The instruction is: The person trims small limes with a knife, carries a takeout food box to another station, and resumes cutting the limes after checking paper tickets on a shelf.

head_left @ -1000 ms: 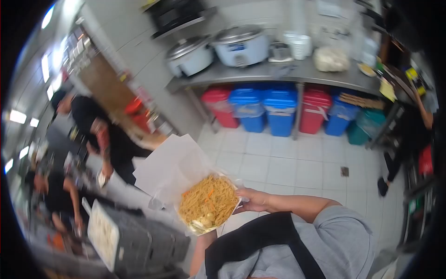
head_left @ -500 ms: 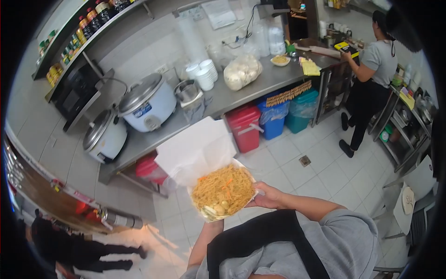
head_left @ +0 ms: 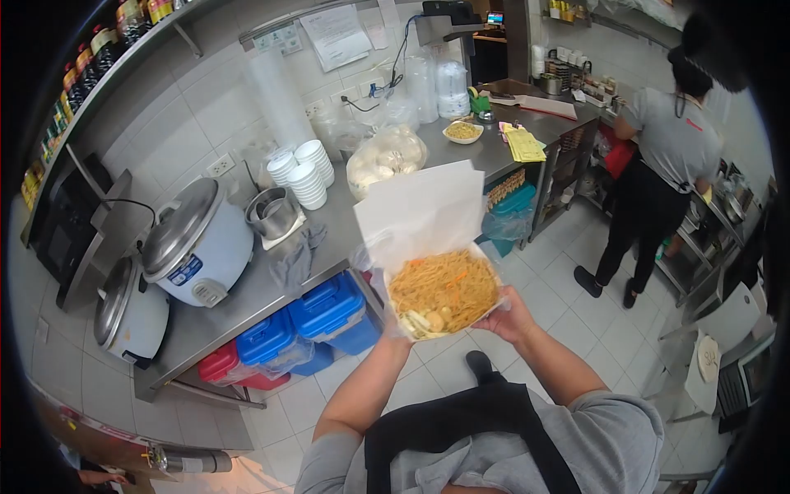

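Note:
An open white takeout box (head_left: 421, 216) is held out in front of me at chest height, its lid standing up on the far side. Golden noodles (head_left: 444, 284) with orange bits fill it, and pale round pieces (head_left: 428, 319) lie at the near left corner. My right hand (head_left: 512, 317) grips the box's near right side, its fingers partly under it. At the near left, my left hand (head_left: 395, 342) supports the box; most of its fingers are hidden behind the box.
Along the steel counter (head_left: 329, 226) stand rice cookers (head_left: 202, 243), stacked white cups (head_left: 306, 183), a bag of pale items (head_left: 387, 158) and a bowl of noodles (head_left: 462, 132). Blue bins (head_left: 327, 305) sit below. A co-worker (head_left: 671, 156) stands at the right-hand shelves.
I have moved nearer the counter with the open box, and my view has shifted right. The co-worker has turned from the counter end toward the right-hand shelves.

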The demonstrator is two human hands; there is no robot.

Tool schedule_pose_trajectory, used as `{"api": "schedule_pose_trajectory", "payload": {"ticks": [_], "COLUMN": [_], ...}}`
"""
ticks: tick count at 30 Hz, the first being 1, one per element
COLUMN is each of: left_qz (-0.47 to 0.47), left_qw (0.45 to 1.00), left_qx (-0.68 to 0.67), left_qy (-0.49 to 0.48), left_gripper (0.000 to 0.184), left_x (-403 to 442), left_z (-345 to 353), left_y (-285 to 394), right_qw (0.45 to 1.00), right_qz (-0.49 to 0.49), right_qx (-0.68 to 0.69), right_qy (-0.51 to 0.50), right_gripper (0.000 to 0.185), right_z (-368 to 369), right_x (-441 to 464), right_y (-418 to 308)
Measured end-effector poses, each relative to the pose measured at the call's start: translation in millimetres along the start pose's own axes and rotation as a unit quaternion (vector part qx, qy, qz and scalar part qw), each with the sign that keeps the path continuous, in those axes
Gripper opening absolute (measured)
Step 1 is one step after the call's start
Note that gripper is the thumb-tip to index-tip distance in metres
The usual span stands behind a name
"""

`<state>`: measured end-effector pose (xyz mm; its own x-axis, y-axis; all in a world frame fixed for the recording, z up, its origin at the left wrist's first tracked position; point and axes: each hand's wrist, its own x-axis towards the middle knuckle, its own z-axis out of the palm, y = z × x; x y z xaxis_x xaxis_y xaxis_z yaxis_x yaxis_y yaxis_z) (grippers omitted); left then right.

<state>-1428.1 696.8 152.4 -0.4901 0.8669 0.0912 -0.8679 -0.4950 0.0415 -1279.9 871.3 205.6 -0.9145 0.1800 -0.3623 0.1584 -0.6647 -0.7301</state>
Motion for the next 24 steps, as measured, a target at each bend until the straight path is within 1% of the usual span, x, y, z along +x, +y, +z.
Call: {"api": "schedule_pose_trajectory", "payload": {"ticks": [1, 3, 4, 5, 7, 8, 11, 12, 13, 14, 15, 17, 18, 19, 21, 22, 23, 24], "left_qz": [0.004, -0.047, -0.039, -0.022, -0.032, -0.020, -0.022, -0.020, -0.018, -0.027, -0.023, -0.003, 0.008, 0.011, -0.023, -0.027, -0.022, -0.019], "left_qw": [1.000, 0.997, 0.994, 0.994, 0.988, 0.987, 0.981, 0.977, 0.973, 0.979, 0.978, 0.970, 0.968, 0.967, 0.955, 0.959, 0.958, 0.946], "left_qx": [0.002, -0.001, -0.002, 0.007, 0.046, 0.047, 0.031, 0.051, 0.070, 0.067, 0.063, 0.066, 0.098, 0.096, 0.127, 0.152, 0.145, 0.179], "left_qy": [0.004, 0.056, 0.102, 0.109, 0.146, 0.152, 0.191, 0.205, 0.219, 0.190, 0.197, 0.236, 0.230, 0.237, 0.268, 0.238, 0.245, 0.270], "left_gripper": [0.047, 0.047, 0.044, 0.044, 0.039, 0.039, 0.036, 0.036, 0.035, 0.038, 0.038, 0.045, 0.053, 0.053, 0.054, 0.053, 0.053, 0.051], "left_x": [26.6, 76.2, 103.5, 133.7, 183.4, 206.4, 272.2, 290.9, 310.0, 326.1, 339.4, 359.4, 367.7, 371.9, 373.9, 371.4, 363.5, 352.1], "left_z": [-4.7, -10.9, -10.7, -18.2, -48.0, -46.9, -44.6, -44.6, -45.6, -43.1, -35.8, -25.6, -27.3, -28.7, -32.1, -43.0, -43.7, -40.4], "left_y": [3.0, 7.4, 8.5, 4.0, 7.6, 9.4, 17.3, 20.6, 24.7, 30.4, 36.2, 49.0, 52.9, 55.4, 67.9, 72.9, 72.5, 70.7], "right_qw": [1.000, 1.000, 0.999, 1.000, 0.999, 0.999, 0.998, 0.998, 0.997, 0.996, 0.996, 0.996, 0.994, 0.995, 0.992, 0.990, 0.990, 0.986], "right_qz": [0.005, -0.005, -0.032, -0.021, -0.026, -0.016, -0.026, -0.016, -0.028, -0.041, -0.032, -0.021, -0.029, -0.022, -0.009, -0.020, -0.010, -0.017], "right_qx": [0.002, 0.006, 0.009, 0.012, -0.016, -0.015, -0.045, -0.046, -0.053, -0.060, -0.060, -0.066, -0.081, -0.080, -0.108, -0.125, -0.128, -0.145], "right_qy": [-0.004, 0.009, 0.030, 0.013, 0.034, 0.024, 0.038, 0.038, 0.046, 0.053, 0.052, 0.048, 0.062, 0.060, 0.057, 0.063, 0.062, 0.082], "right_gripper": [0.058, 0.057, 0.056, 0.056, 0.055, 0.055, 0.057, 0.057, 0.057, 0.057, 0.057, 0.056, 0.054, 0.054, 0.054, 0.054, 0.054, 0.057], "right_z": [-15.9, -38.3, -44.8, -56.9, -81.2, -90.4, -120.2, -127.9, -135.1, -140.1, -144.3, -148.7, -149.5, -154.8, -162.2, -163.8, -164.3, -164.7], "right_x": [16.5, 46.8, 62.6, 79.1, 112.0, 131.9, 180.3, 194.2, 213.4, 231.6, 248.3, 280.1, 293.1, 304.9, 333.1, 343.8, 354.9, 367.0], "right_y": [-17.2, -52.1, -66.8, -88.9, -120.5, -137.7, -183.6, -194.7, -207.7, -220.0, -232.6, -254.8, -263.0, -269.2, -278.1, -282.6, -286.5, -290.5]}}
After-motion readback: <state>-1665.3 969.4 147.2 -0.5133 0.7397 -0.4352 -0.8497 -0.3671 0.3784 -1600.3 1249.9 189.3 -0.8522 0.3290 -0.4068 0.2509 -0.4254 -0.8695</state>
